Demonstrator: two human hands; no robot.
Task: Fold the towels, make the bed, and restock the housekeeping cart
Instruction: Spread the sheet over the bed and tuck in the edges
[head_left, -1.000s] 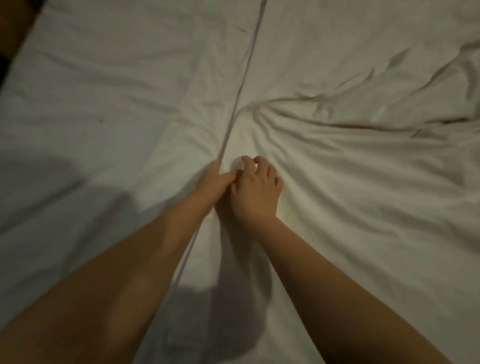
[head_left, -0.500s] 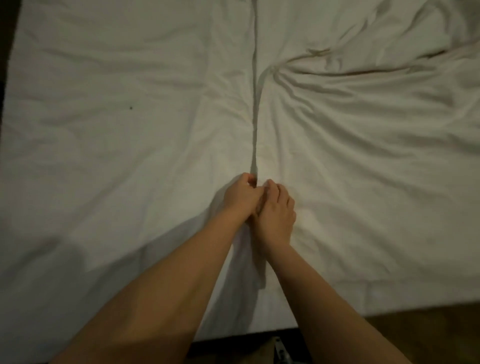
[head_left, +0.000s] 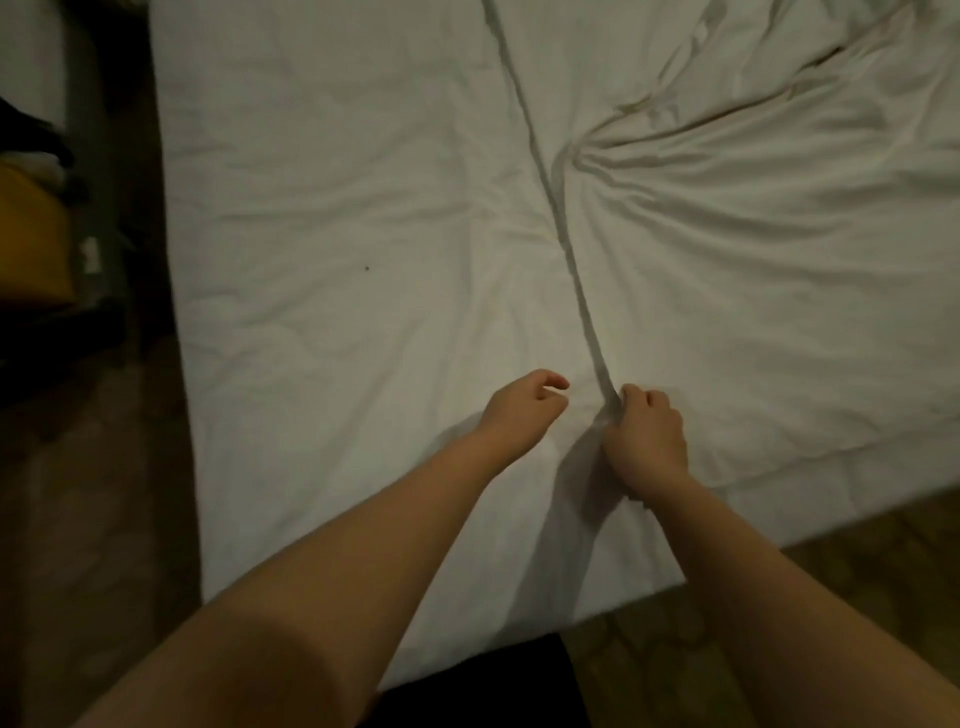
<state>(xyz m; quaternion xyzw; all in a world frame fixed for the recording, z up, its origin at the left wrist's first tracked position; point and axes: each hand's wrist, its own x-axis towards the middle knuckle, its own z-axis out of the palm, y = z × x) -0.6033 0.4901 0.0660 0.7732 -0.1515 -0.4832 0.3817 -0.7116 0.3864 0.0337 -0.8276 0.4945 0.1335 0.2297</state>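
Observation:
A white bed sheet (head_left: 332, 218) covers the bed and fills most of the view. A raised fold of the sheet (head_left: 561, 228) runs from the top centre down to my right hand (head_left: 647, 436), which grips its near end in a fist. Wrinkles fan out to the right from a bunched spot on the fold. My left hand (head_left: 522, 408) hovers just left of the fold with its fingers loosely curled and holds nothing. A small dark speck lies on the sheet to the left.
The bed's near edge (head_left: 519, 639) runs across the bottom, with patterned carpet (head_left: 857, 597) beyond it on the right and on the left. Dark furniture and a yellow-brown object (head_left: 31, 234) stand along the left side of the bed.
My left hand has let go of the fold and moved left, away from my right hand. Both hands and the view have drawn back toward the bed's near edge.

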